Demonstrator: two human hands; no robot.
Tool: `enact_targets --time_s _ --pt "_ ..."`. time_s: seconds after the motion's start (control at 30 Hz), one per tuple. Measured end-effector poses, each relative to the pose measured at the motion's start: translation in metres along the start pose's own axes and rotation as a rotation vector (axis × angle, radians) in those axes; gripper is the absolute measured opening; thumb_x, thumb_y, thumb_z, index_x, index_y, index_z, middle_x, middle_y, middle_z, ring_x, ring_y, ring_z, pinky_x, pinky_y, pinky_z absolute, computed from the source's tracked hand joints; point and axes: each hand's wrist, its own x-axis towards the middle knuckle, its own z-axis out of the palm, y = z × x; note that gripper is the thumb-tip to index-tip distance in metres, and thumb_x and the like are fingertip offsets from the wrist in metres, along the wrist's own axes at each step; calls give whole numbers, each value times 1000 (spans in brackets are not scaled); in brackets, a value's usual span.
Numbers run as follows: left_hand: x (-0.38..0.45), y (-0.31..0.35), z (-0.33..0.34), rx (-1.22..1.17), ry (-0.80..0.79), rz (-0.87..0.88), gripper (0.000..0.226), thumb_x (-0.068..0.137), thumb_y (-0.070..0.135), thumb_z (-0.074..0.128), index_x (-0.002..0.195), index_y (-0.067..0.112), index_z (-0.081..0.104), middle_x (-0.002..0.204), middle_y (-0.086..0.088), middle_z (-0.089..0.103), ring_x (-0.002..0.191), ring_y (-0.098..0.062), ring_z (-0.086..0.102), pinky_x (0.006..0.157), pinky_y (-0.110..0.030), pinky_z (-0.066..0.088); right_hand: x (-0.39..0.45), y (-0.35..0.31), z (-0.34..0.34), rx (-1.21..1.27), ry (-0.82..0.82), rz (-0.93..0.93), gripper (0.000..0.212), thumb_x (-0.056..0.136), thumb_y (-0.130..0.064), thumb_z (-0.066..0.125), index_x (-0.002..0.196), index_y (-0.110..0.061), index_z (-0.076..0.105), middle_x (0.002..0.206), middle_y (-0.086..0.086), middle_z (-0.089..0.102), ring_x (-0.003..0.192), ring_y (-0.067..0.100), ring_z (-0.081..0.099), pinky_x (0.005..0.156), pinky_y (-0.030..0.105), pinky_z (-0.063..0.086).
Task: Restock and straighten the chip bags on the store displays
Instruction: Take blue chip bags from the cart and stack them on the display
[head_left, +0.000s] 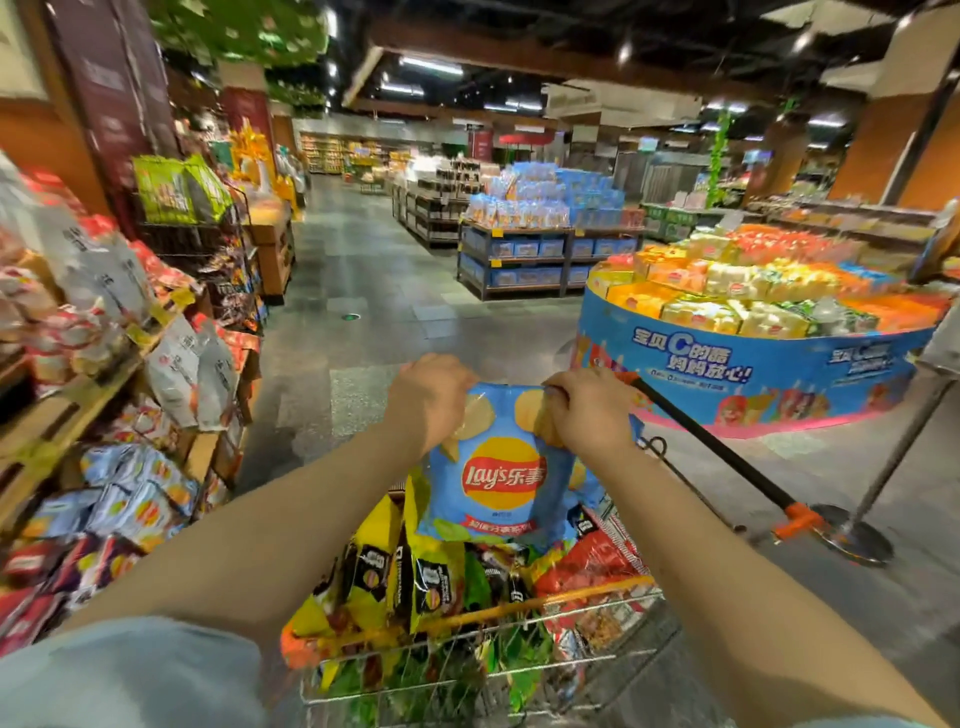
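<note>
Above the wire cart (597, 670) heaped with chip bags, left hand (428, 400) and right hand (589, 410) pinch the upright blue Lay's bag (501, 478) by its top edge.

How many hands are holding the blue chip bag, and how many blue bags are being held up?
Hands gripping the bag: 2, the left hand and the right hand, each at a top corner.
Blue chip bag held up over the cart: 1
Total: 3
</note>
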Motion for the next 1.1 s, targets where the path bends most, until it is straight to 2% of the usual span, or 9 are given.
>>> enact_targets --time_s 0.07,0.13,0.17,0.27,0.37,0.43,0.57,0.83,1.1 --pt "-21 -2 -19 -44 133 -10 33 90 17 43 106 18 72 103 -7 66 101 -29 60 85 -35 46 -10 -12 -11 24 55 -2 26 95 -20 47 105 -17 71 106 7 65 111 30 45 90 36 24" --pt "-45 -1 -43 -79 185 4 30 77 16 46 76 13 76 73 -9 68 68 -30 66 59 -32 54 -20 -24 -24 12 85 -17 27 96 -23 45 102 -17 71 106 4 63 115 28 42 90 34 16" --pt "-57 2 -57 -31 201 6 25 75 15 50 76 12 75 73 -10 68 67 -30 66 56 -32 56 -26 -29 -30 5 102 -38 27 96 -24 45 101 -17 71 107 4 63 115 28 41 88 34 15" --pt "-92 18 -92 38 55 -131 40 80 29 46 106 10 69 108 -13 64 101 -32 59 81 -35 48 -50 -45 -47 30 130 -108 26 95 -23 46 97 -14 71 103 5 63 113 28 43 85 33 16" --pt "-136 28 -105 -30 96 -194 48 78 30 37 103 7 72 102 -18 65 98 -37 58 80 -38 46 -80 -56 -55 157 141 -174 34 87 -23 42 85 -9 72 91 10 66 107 34 49 82 34 18" --pt "-171 33 -110 28 105 -204 36 85 24 45 107 11 71 102 -15 66 98 -36 59 77 -38 45 -103 -62 -55 195 132 -222 34 82 -23 43 80 -5 73 86 14 66 101 37 52 80 36 20" --pt "-245 37 -115 98 144 -186 29 69 21 47 74 15 75 66 -9 66 57 -30 61 48 -25 43 -154 -82 -55 190 19 -275 26 91 -17 48 91 -11 73 97 13 65 105 35 48 86 37 24" --pt "-383 44 -154 179 -21 -526 35 77 21 42 92 16 73 89 -9 68 90 -34 62 70 -41 51 -242 -152 -57 293 -185 -471 29 99 -27 43 108 -22 69 112 5 60 115 27 38 95 35 22" --pt "-501 22 -197 279 50 -802 18 69 16 55 75 14 71 72 -12 64 70 -37 62 55 -35 45 -304 -258 -57 403 -178 -698 19 93 -17 53 99 -15 71 109 8 63 114 29 45 97 39 29"
